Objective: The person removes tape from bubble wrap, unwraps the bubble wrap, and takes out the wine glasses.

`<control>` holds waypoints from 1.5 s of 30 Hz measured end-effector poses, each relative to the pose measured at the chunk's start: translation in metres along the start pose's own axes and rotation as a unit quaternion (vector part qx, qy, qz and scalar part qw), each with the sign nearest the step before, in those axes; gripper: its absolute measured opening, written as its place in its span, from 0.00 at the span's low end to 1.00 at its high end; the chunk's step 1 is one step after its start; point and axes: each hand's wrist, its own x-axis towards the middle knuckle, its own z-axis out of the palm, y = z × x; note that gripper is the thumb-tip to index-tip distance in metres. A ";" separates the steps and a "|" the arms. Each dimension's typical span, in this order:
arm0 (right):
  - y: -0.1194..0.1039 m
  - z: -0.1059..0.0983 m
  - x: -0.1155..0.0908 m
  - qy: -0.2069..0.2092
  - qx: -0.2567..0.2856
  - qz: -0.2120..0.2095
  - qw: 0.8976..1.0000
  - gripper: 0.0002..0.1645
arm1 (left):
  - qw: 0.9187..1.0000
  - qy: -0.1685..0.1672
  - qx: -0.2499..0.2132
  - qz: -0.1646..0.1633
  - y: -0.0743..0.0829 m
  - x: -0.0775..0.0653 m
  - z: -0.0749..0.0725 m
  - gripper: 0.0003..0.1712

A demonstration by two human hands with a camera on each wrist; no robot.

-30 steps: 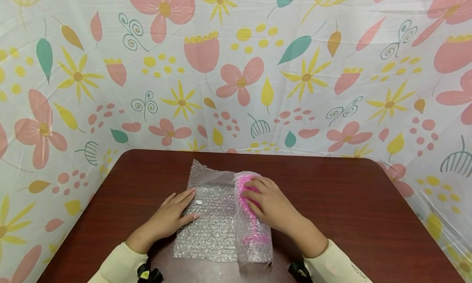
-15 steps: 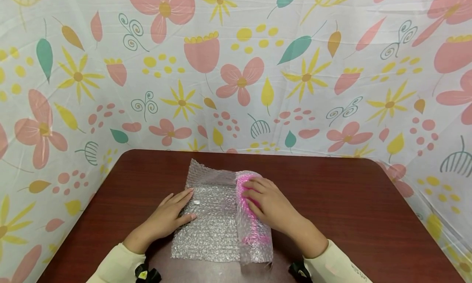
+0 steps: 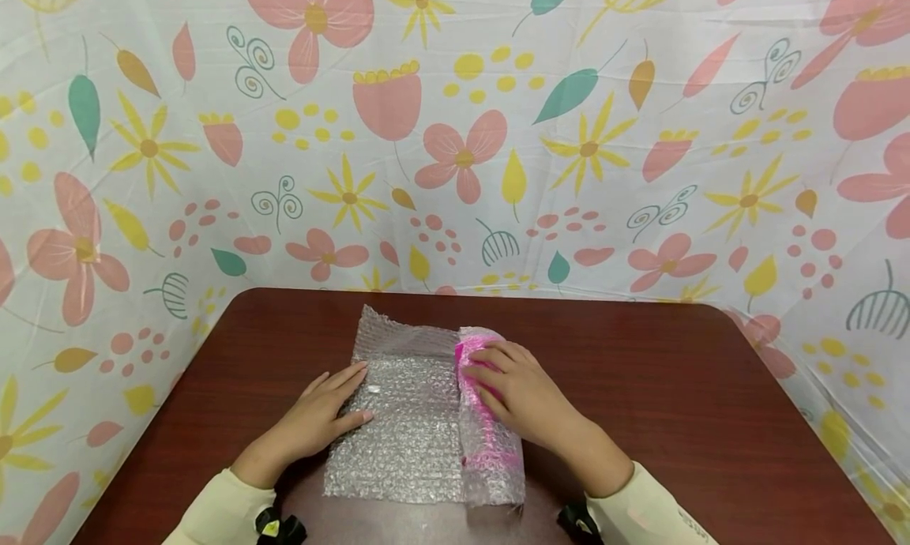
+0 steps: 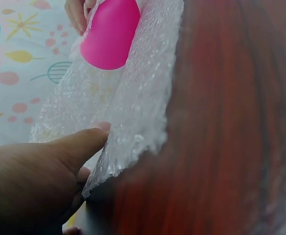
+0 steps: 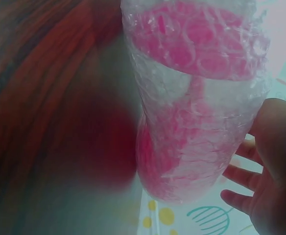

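A sheet of bubble wrap (image 3: 398,426) lies on the table, its right part rolled round a pink stemmed goblet (image 5: 175,142). Through the clear layers the right wrist view shows a pink disc, a stem and a bowl. In the left wrist view a smooth pink rounded part shows in the roll's open end. My left hand (image 3: 316,419) rests on the sheet's left edge with fingers straight and thumb spread. My right hand (image 3: 529,391) holds the wrapped goblet from above, fingers curved over the roll, their tips on its upper side.
The dark red-brown table (image 3: 682,387) has rounded far corners. A floral cloth (image 3: 455,134) hangs behind it and along both sides. A black band (image 3: 280,527) circles the left wrist, another black band (image 3: 579,523) the right; both sleeves are pale.
My left hand has slid slightly left, and the sheet's left edge has moved left with it. My right hand has stayed in place on the roll.
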 end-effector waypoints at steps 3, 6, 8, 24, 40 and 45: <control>0.001 0.000 -0.001 -0.006 -0.009 0.002 1.000 0.22 | 1.000 0.003 0.000 0.000 -0.001 -0.001 -0.001 0.45; 0.002 0.000 -0.001 -0.011 -0.013 0.007 1.000 0.20 | 1.000 0.007 -0.001 0.002 -0.003 -0.002 -0.001 0.45; 0.002 0.000 -0.002 -0.012 -0.013 0.010 1.000 0.18 | 1.000 0.007 -0.008 0.000 -0.004 -0.002 -0.001 0.45; 0.001 0.001 -0.006 0.010 0.007 0.014 1.000 0.20 | 1.000 0.002 -0.024 -0.006 -0.012 -0.005 -0.003 0.46; 0.002 0.001 -0.010 0.016 -0.013 0.003 1.000 0.18 | 0.999 0.000 -0.038 -0.016 -0.016 -0.009 -0.010 0.45; 0.002 0.000 -0.011 0.001 -0.019 0.011 1.000 0.19 | 0.999 -0.002 -0.040 -0.020 -0.018 -0.009 -0.011 0.46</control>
